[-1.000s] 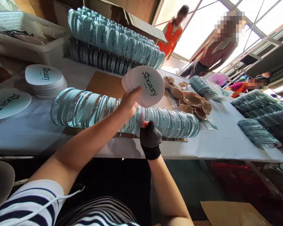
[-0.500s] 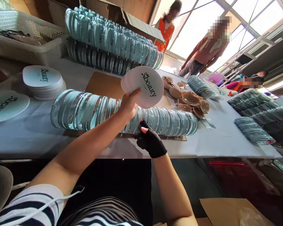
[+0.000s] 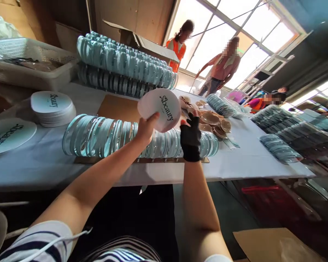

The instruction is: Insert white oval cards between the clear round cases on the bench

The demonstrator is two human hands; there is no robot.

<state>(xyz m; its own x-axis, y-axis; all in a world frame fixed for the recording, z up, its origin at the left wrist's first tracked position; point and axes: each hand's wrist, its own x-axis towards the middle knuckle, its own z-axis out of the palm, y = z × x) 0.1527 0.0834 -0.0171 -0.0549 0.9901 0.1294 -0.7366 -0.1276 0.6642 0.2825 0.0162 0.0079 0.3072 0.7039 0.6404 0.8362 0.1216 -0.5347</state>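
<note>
My bare left hand (image 3: 147,129) grips a fanned stack of round white cards (image 3: 164,111) printed "beauty", thumb on top, held up over the row. My right hand (image 3: 190,138), in a black fingerless glove, is raised just right of the cards with its fingers apart and nothing visible in it. Whether it touches the card edge I cannot tell. Below both hands, a long row of round clear pouches (image 3: 98,136) with pale teal rims stands on edge on a brown cardboard sheet (image 3: 114,105). The middle of that row is partly hidden by my hands.
Left on the table (image 3: 142,176) are a card stack (image 3: 53,109) and a flat round card (image 3: 9,134). Behind stand a white basket (image 3: 51,74) and stacked pouches (image 3: 125,60). Beige moulded cups (image 3: 210,118) lie at right. Several people are beyond the table.
My right hand has risen from the front of the pouch row to beside the cards, its fingers spreading. My left hand still holds the cards. The camera view has shifted slightly.
</note>
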